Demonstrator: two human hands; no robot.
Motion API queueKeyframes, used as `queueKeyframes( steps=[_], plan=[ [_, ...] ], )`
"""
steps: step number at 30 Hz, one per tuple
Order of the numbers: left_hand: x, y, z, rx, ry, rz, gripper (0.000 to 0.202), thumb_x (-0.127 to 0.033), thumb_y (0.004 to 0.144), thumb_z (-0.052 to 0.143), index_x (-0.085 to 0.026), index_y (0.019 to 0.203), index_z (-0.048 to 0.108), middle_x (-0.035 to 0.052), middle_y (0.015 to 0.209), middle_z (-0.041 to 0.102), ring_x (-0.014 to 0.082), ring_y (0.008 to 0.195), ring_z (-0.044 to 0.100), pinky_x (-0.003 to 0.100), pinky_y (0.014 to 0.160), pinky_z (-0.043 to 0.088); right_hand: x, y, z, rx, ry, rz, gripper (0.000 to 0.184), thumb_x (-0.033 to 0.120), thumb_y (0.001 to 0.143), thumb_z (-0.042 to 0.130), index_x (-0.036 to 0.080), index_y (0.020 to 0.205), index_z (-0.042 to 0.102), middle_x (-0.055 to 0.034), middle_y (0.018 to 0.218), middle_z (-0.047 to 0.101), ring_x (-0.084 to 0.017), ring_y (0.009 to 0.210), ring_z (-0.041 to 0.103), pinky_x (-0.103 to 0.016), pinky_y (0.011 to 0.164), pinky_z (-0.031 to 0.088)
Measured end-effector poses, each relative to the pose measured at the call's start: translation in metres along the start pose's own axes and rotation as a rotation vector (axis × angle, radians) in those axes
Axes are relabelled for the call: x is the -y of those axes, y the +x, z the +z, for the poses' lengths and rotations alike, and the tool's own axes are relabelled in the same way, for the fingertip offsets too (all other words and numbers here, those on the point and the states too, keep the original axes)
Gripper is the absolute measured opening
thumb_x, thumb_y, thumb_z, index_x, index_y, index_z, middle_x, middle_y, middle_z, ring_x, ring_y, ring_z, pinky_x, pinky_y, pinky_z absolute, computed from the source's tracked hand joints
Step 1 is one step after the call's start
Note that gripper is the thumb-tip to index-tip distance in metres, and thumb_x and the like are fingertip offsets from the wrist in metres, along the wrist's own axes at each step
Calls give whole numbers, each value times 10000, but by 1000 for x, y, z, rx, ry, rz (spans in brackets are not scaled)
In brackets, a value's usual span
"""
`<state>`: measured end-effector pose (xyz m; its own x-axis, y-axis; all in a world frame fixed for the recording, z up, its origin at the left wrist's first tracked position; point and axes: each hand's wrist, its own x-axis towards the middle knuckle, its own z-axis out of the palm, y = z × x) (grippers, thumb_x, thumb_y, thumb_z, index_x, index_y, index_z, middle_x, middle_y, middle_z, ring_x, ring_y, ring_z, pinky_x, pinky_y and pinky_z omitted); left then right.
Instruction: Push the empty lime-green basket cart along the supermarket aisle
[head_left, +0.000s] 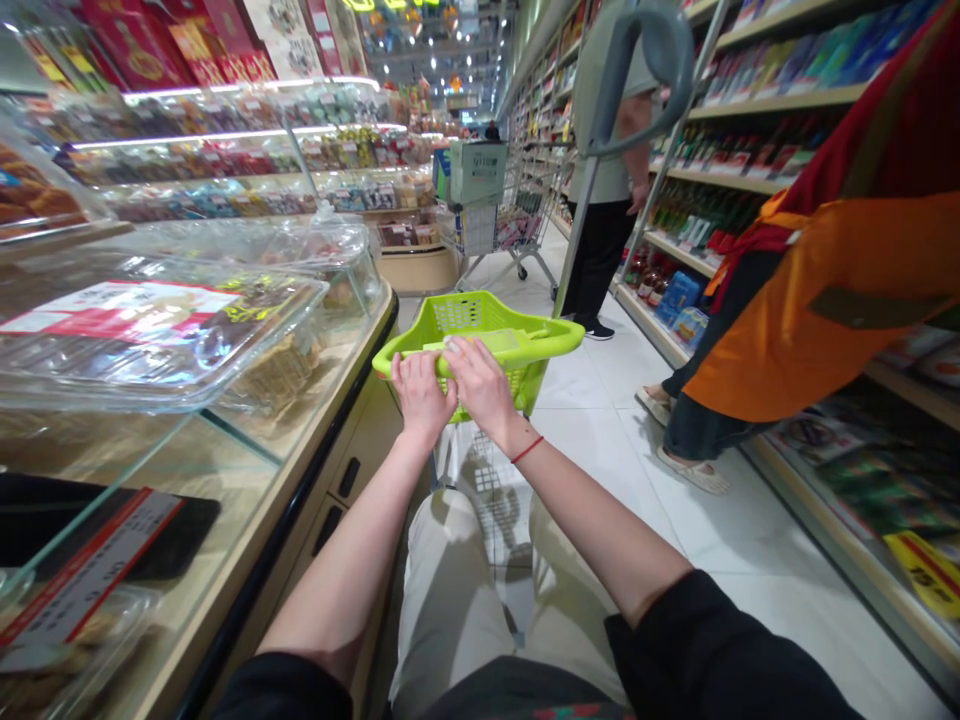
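Straight ahead of me is a lime-green shopping cart [491,312] with perforated plastic sides. My left hand [421,392] is closed around the left part of its handlebar, fingers curled over the top. Right beside it, my right hand [478,385] wraps the same bar near the middle, with a red string on the wrist. The two hands touch or nearly touch. A flat green panel lies behind the bar; the bottom of the basket is hidden from me.
A display counter [337,430] with clear-lidded food trays [165,330] runs close along my left. On the right, a person in an orange apron [832,310] stands by the shelves [780,95]. Ahead are another person [611,120] and a metal cart carrying boxes [480,175].
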<state>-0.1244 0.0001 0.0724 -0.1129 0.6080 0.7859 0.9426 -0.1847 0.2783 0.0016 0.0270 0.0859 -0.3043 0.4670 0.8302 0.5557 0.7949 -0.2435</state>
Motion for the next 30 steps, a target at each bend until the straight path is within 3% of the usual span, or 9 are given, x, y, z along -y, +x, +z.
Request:
queueKeyframes(
  steps=[2,5,10,13,17,24,27,30],
  plan=[
    [1,0,-1,1,5,7,359,-237,795,564,-171,1145,601,142,1103,663,321,1170,572,563,1243,193,1,-2,-1,14,-7,-61,347,159,1028,459,197,1249,724,-120,1392,672,-209,1325,608,-437,1236,396],
    [2,0,-3,22,0,7,383,-233,781,577,-176,1159,598,135,1102,661,323,1177,567,569,1243,193,-19,-11,-13,-20,-39,-80,360,150,1032,440,202,1254,719,-116,1398,669,-203,1330,609,-459,1237,397],
    [2,1,-3,27,-23,-8,394,-232,772,584,-184,1162,599,130,1105,654,326,1176,560,575,1246,183,-72,-30,-41,-173,-110,74,348,228,1048,438,191,1234,729,-139,1367,684,-241,1313,625,-517,1228,406],
    [2,0,-2,30,-32,-14,399,-230,771,585,-184,1167,596,133,1116,646,328,1190,551,577,1249,169,-87,-35,-47,-223,-122,157,365,260,1053,425,182,1253,720,-153,1371,677,-257,1314,624,-536,1224,406],
    [0,0,-1,29,-30,-21,400,-226,771,582,-165,1166,593,143,1117,636,328,1196,545,569,1253,164,-66,-30,-31,-181,-84,150,390,181,1036,401,182,1280,706,-147,1413,649,-247,1352,591,-515,1247,374],
    [0,-1,-1,-6,25,-7,308,-252,808,554,-188,1107,592,125,1069,659,315,1145,586,551,1229,226,4,-4,4,34,0,-81,389,123,1015,432,192,1273,715,-125,1407,662,-202,1348,591,-435,1253,373],
    [2,-1,-3,-10,38,16,318,-252,805,561,-184,1114,595,127,1070,668,316,1136,596,547,1228,231,1,-4,0,47,3,-107,398,123,1021,423,207,1285,709,-112,1409,664,-196,1350,592,-441,1254,370],
    [2,0,-4,10,22,13,381,-232,775,588,-192,1154,593,122,1099,669,323,1164,588,559,1232,216,-24,-13,-16,4,-16,-59,391,142,1028,426,221,1289,706,-106,1423,654,-207,1353,591,-480,1251,369]
  ],
)
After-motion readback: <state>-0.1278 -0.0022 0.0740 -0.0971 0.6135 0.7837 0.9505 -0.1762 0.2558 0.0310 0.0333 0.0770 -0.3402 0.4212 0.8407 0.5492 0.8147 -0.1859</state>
